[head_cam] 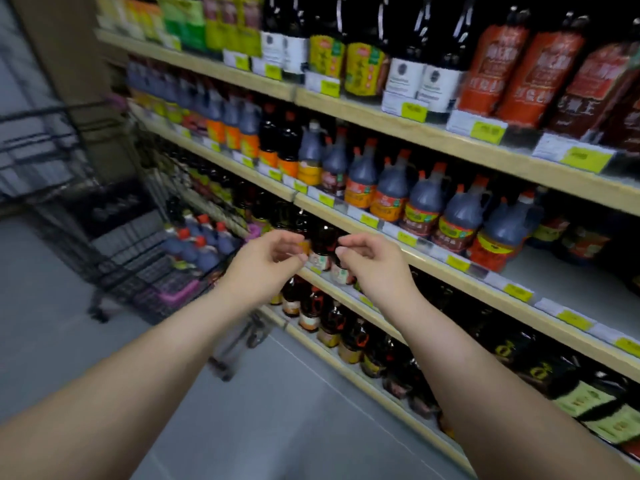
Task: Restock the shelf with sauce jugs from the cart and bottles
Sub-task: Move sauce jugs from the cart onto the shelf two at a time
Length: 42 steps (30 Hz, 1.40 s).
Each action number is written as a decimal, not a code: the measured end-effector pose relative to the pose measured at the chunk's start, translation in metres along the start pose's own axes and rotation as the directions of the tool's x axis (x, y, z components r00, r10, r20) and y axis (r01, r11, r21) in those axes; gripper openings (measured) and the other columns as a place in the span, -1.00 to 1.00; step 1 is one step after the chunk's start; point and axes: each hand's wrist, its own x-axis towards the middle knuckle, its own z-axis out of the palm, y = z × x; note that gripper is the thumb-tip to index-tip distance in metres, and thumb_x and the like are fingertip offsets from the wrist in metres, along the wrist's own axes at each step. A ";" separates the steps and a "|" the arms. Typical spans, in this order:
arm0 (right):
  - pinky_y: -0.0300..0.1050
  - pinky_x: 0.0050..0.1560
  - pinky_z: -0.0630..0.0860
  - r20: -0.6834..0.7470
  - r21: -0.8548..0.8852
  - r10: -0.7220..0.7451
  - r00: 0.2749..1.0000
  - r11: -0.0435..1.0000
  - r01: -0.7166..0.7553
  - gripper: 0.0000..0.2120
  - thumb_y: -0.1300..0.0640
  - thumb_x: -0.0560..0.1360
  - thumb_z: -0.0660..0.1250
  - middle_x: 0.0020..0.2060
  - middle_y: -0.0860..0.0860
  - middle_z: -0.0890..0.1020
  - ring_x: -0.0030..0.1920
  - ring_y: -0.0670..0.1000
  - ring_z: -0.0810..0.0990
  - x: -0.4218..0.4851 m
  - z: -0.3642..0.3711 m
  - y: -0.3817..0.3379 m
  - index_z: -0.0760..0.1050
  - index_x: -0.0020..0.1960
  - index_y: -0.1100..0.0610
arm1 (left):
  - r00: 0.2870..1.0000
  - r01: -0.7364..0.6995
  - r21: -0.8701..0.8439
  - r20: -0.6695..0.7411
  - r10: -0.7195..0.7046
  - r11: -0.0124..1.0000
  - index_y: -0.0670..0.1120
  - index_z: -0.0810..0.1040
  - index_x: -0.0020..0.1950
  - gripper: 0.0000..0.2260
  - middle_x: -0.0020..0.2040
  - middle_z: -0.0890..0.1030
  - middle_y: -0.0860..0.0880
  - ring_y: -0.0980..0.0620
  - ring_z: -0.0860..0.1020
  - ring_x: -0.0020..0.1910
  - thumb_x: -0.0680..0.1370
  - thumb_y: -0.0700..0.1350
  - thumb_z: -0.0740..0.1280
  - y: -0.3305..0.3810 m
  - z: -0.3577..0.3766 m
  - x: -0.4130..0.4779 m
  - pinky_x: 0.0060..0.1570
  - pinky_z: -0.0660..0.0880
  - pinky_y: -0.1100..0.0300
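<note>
Both my hands are raised in front of the shelving with loosely curled fingers and hold nothing. My left hand (268,259) and my right hand (367,259) hover side by side, a small gap between them. A black wire cart (138,271) stands to the left, with several dark sauce jugs (204,244) with red caps in its basket. A row of similar dark jugs (426,202) with orange and red labels lines the middle shelf (450,271). The grey shelf board right of that row lies bare (571,289). The view is blurred by motion.
The upper shelf (381,112) carries tall dark bottles and red-labelled jugs. Small dark bottles (346,337) fill the lower shelves. Yellow price tags run along the wooden shelf edges. Grey floor (259,410) stretches between me and the cart.
</note>
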 end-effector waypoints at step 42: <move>0.01 0.06 0.57 0.289 0.048 0.071 0.955 0.995 -0.089 -0.91 0.18 0.51 0.38 -0.18 -0.01 0.62 -0.07 0.08 0.63 0.369 0.541 -0.083 0.53 -0.09 0.00 | 0.908 0.340 0.058 -0.280 -0.312 0.939 -0.02 0.56 0.17 -0.79 0.00 0.64 0.04 0.12 0.59 0.00 0.53 -0.12 0.37 -0.285 -0.472 0.266 -0.04 0.46 0.41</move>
